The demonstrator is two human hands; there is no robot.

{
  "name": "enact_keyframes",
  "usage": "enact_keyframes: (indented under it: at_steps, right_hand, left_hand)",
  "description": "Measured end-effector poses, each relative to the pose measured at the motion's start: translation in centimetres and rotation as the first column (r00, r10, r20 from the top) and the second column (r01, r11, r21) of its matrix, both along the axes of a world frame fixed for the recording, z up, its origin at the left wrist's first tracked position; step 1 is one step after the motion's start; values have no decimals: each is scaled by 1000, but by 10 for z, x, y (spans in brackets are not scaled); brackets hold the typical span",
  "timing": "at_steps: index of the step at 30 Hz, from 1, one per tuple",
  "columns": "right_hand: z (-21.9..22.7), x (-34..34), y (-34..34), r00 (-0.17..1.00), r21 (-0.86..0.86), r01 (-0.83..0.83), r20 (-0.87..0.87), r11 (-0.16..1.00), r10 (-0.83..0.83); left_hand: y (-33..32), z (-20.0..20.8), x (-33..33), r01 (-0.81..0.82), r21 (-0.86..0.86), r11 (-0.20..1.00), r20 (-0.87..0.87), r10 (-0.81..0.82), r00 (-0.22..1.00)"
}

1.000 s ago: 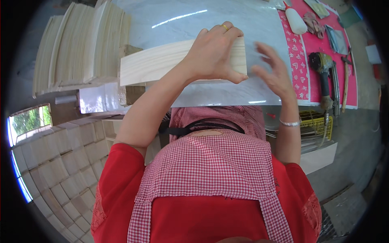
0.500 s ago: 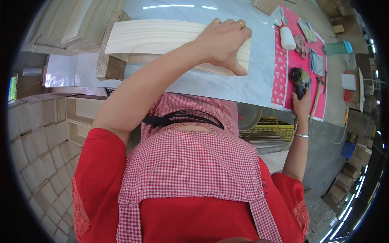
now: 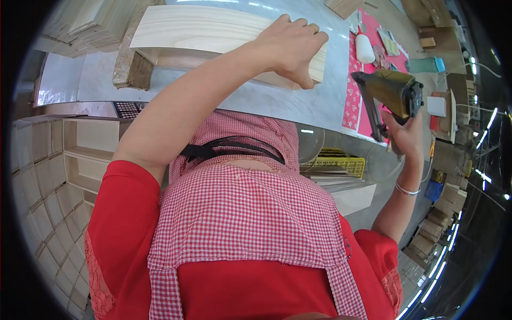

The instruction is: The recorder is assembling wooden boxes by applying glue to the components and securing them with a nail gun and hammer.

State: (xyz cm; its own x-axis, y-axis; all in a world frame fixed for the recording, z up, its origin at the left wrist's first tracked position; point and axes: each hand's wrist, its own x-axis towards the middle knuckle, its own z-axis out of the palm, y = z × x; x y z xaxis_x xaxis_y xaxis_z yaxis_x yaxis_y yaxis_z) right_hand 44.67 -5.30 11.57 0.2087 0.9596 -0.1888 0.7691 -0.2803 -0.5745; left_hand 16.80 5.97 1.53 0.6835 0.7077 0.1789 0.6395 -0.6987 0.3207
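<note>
A pale wooden box frame lies across the table, its left end against a brown taped block. My left hand is closed over the box's right end, thumb on the near side and fingers over the far edge. Off to the right, my right hand is wrapped around the handle of a nail gun. The gun is raised above the pink mat, tilted, with its body toward the far side. Its handle is partly hidden by my fingers.
On the pink mat stand a white squeeze bottle with a red tip, a cloth and small packets. A teal bottle lies beyond. Stacked boards rise at the far left. Below are wooden boxes and a yellow crate.
My right hand has lifted the nail gun off the pink mat and turned it. My left hand keeps its grip on the box's end. The whole view has shifted slightly.
</note>
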Motion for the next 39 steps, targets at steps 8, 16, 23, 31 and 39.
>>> enact_keyframes:
  at_steps: [8,16,23,31,39]
  right_hand:
    - [32,-32,0,897,36,-441,22,897,441]
    - [33,-44,10,863,37,-504,73,863,500]
    - [31,-41,16,867,17,-494,86,869,491]
    - [35,-44,25,831,46,-553,98,832,548]
    - [40,-39,52,851,65,-512,177,857,495]
  left_hand:
    - [-1,3,3,1,-11,1000,2,-1,1000]
    - [-3,3,3,-6,-12,1000,7,6,1000]
    - [-2,1,4,-10,3,1000,6,10,1000]
    - [-3,1,3,-31,46,998,12,31,999]
    - [-8,6,-3,-109,21,994,6,109,994]
